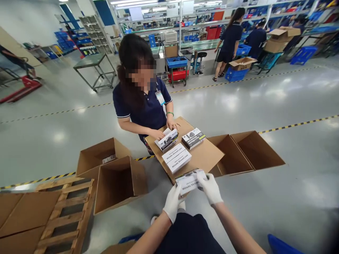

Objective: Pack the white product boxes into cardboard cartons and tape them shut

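A: Both your gloved hands are closed on one white retail box (190, 181). Your left hand (173, 201) takes its near-left end and your right hand (210, 187) its right end. You hold it at the near edge of the cardboard sheet (209, 155) that serves as a tabletop.

B: So which step do you make it?

A: Handling that single box, I judge, with three more lying ahead of you: a white box (176, 157) label-up mid-sheet, a darker printed box (193, 137) beyond it, and a third box (167, 139) under the co-worker's hands (161, 133).

B: And your next move?

A: It likely calls for a firm two-handed grip and a clear spot, since the open cartons stand close on either side: one carton (119, 183) to your left, another pair (246, 151) to your right.

B: What can't you make out?

A: Your fingers cover both ends of the box, so whether its flap is shut is unclear. Its label is partly hidden. The cartons' insides look bare from here, but the far-left carton (99, 155) is cut off by the nearer one. The wooden pallet (66, 211) runs out of frame.
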Motion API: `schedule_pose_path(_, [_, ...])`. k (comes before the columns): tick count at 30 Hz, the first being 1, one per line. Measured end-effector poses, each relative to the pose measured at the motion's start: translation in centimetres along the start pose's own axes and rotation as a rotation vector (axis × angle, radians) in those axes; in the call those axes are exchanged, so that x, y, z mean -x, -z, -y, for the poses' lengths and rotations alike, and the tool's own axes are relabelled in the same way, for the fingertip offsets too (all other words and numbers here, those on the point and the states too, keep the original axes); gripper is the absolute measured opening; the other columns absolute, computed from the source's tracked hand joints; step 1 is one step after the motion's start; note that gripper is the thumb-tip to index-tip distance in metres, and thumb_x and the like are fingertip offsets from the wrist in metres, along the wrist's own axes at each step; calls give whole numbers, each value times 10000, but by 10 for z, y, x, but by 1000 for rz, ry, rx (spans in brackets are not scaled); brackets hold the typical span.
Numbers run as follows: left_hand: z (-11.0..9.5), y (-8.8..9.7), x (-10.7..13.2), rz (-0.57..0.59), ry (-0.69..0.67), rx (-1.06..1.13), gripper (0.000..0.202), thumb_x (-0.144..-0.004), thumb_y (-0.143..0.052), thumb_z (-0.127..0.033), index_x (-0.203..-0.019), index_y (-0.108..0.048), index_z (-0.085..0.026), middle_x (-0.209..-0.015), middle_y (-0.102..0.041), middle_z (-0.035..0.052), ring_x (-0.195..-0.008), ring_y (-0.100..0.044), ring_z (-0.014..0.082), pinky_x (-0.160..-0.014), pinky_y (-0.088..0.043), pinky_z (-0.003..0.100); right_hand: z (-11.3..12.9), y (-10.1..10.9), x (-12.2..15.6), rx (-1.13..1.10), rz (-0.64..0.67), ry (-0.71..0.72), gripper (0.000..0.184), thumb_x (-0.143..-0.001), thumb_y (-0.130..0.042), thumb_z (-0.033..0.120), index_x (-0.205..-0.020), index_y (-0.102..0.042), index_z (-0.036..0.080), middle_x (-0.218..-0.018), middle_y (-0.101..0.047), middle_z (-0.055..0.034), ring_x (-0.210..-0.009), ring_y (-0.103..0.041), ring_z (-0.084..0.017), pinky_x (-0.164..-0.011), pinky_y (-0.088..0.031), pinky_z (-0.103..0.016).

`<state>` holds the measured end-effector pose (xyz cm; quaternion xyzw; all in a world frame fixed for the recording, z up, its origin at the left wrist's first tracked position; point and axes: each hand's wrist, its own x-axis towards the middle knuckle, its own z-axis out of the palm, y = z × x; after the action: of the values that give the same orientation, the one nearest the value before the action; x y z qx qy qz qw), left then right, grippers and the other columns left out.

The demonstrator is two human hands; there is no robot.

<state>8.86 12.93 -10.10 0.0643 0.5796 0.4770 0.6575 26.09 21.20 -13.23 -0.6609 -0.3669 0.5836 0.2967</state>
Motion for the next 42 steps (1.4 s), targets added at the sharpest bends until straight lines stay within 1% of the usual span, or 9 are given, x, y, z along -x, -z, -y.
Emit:
schedule_pose_path(5, [22, 19, 39, -51, -182, 99, 612, -761, -812, -638, -1126, -656, -172, -1282, -717, 161, -1161, -701, 323, -940, -586, 427, -32, 6, 55, -197, -131, 79, 564, -696, -872, 524, -1070, -562, 240, -1179, -722, -99, -1045, -710, -307, -826, -617, -432])
schedule_pose_path(10, [9, 90, 84, -238, -226, 1, 741, -708, -827, -680, -1210, -628, -171, -1383, -652, 194, -1276, -638, 352, -1040, -536, 462, -4, -10, 100, -168, 355, 374, 451, -745, -871, 435, -1043, -587, 249, -1404, -621, -109, -1195, -647, -300, -972, -554, -452])
schedule_pose_path(14, [-16, 159, 153, 179, -266, -191, 826, -735, -878, -525, -1422, -572, -183, -1508, -575, 170, -1416, -520, 353, -1181, -418, 464, 0, -68, 147, -76, 767, 429, 491, -721, -891, 437, -1097, -642, 243, -1384, -637, -122, -1262, -609, -335, -1063, -498, -491])
schedule_pose_path(16, [-20, 190, 191, 268, -333, -219, 772, -790, -854, -425, -1460, -547, -195, -1480, -609, 138, -1380, -555, 343, -1158, -444, 471, -17, -107, 176, -98, 847, 321, 522, -748, -873, 457, -1176, -648, 259, -1366, -655, -111, -1252, -617, -332, -1064, -503, -496])
schedule_pose_path(20, [5, 247, 258, -53, -439, -260, 733, -817, -826, -366, -1472, -534, -218, -1451, -644, 84, -1341, -589, 299, -1162, -444, 438, -71, -163, 244, -184, 1040, -83, 612, -838, -780, 485, -1381, -549, 322, -1351, -669, -85, -1154, -674, -315, -908, -589, -493])
schedule_pose_path(24, [60, 287, 308, -274, -385, -277, 748, -793, -824, -345, -1473, -537, -227, -1425, -666, 64, -1287, -630, 277, -1144, -463, 414, -122, -177, 296, -76, 1221, -239, 746, -708, -851, 275, -1371, -512, 323, -1273, -688, -53, -1109, -682, -289, -816, -612, -417])
schedule_pose_path(31, [115, 303, 350, -471, -359, -129, 792, -714, -870, -376, -1444, -592, -246, -1290, -740, 74, -1215, -676, 309, -1095, -502, 420, -150, -188, 327, 133, 1266, -170, 784, -549, -700, 89, -1297, -549, 270, -1149, -723, -31, -1029, -679, -267, -837, -594, -386])
schedule_pose_path(37, [99, 305, 350, -344, -396, -109, 720, -790, -808, -411, -1453, -589, -234, -1298, -738, 79, -1188, -692, 312, -1047, -528, 422, -118, -182, 329, 26, 1432, -211, 968, -664, -801, 275, -1533, -381, 348, -1455, -598, -89, -1204, -648, -341, -966, -567, -527])
schedule_pose_path(42, [72, 295, 341, -408, -417, -345, 904, -731, -869, -450, -1543, -500, -301, -1367, -705, 46, -1250, -660, 327, -1097, -492, 419, -104, -180, 327, 62, 1167, -169, 1226, -691, -892, 340, -1621, -96, 400, -1502, -547, -85, -1279, -604, -335, -986, -558, -544])
